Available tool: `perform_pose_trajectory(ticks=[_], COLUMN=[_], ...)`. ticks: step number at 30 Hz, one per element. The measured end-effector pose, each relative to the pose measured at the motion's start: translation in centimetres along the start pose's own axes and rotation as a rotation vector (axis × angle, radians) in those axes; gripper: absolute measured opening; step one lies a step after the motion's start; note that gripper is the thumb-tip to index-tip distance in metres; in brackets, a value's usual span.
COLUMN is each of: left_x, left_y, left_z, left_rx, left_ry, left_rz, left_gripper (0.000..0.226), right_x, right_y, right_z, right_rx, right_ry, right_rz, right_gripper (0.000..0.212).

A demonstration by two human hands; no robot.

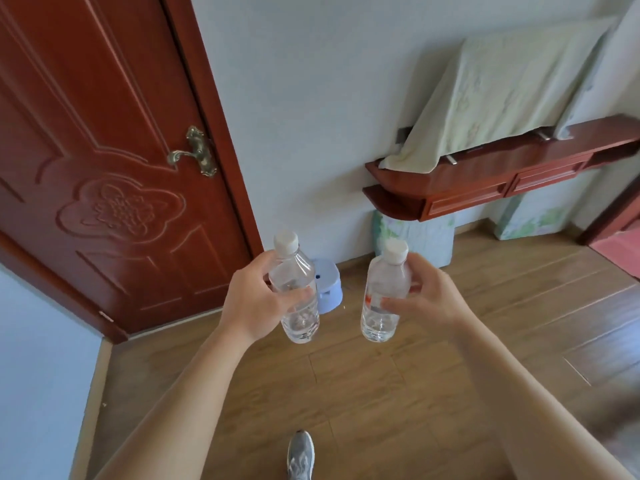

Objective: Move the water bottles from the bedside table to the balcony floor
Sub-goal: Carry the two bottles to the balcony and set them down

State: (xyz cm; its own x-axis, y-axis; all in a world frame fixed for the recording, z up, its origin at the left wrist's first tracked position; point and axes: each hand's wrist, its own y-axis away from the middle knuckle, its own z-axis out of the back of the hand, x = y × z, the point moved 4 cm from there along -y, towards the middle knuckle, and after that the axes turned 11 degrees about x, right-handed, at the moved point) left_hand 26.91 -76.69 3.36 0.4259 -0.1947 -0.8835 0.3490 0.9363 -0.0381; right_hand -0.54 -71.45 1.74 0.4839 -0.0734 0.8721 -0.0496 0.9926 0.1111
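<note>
Two clear plastic water bottles with white caps are held upright in front of me, above the wooden floor. My left hand grips the left water bottle around its middle. My right hand grips the right water bottle, which carries a red mark on its label. Both bottles hang in the air, a short gap apart. No bedside table or balcony shows in this view.
A closed red-brown door with a brass handle fills the left. A wall-mounted wooden shelf with a pale cloth is at right. A small blue stool and a pale box stand by the wall. My grey shoe is on the wooden floor.
</note>
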Motion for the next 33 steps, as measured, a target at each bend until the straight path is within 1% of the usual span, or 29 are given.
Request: perform_pose_trajectory(ticks=[3, 6, 9, 14, 17, 21, 26, 29, 33], left_x=[0.5, 0.0, -1.5, -5.4, -8.0, -11.4, -15.5, -18.1, -21.5], left_y=[-6.7, -13.4, -19.5, -26.0, -28.6, -31.3, -34.4, -37.5, -41.3], left_z=[-1.6, -3.5, -6.2, -13.5, -18.7, -26.3, -35.9, -40.1, -44.9], left_rx=[0.088, 0.181, 0.275, 0.477, 0.605, 0.739, 0.882, 0.885, 0.889], left_ry=[0.018, 0.0, -0.006, -0.027, -0.031, -0.005, -0.025, -0.021, -0.026], left_rz=[-0.066, -0.149, -0.231, -0.4, -0.478, -0.536, -0.573, -0.598, -0.635], left_gripper=[0.053, 0.052, 0.05, 0.056, 0.055, 0.049, 0.053, 0.053, 0.062], right_x=[-1.3, -2.3, -2.9, -4.8, -6.7, -10.2, -15.1, -17.5, -20.3], right_y=[-2.5, -4.1, -4.5, -2.4, -0.6, 1.6, 3.3, 2.6, 1.5], right_z=[2.6, 5.5, 8.2, 12.6, 15.5, 19.6, 26.5, 31.1, 36.8], right_rx=[-0.101, -0.232, -0.373, -0.606, -0.728, -0.823, -0.928, -0.941, -0.972], right_ry=[0.054, 0.056, 0.026, -0.006, -0.017, -0.006, 0.006, 0.019, 0.014], right_rz=[-0.069, -0.134, -0.188, -0.259, -0.286, -0.325, -0.374, -0.389, -0.394], right_gripper=[0.067, 0.071, 0.067, 0.067, 0.067, 0.072, 0.07, 0.07, 0.073])
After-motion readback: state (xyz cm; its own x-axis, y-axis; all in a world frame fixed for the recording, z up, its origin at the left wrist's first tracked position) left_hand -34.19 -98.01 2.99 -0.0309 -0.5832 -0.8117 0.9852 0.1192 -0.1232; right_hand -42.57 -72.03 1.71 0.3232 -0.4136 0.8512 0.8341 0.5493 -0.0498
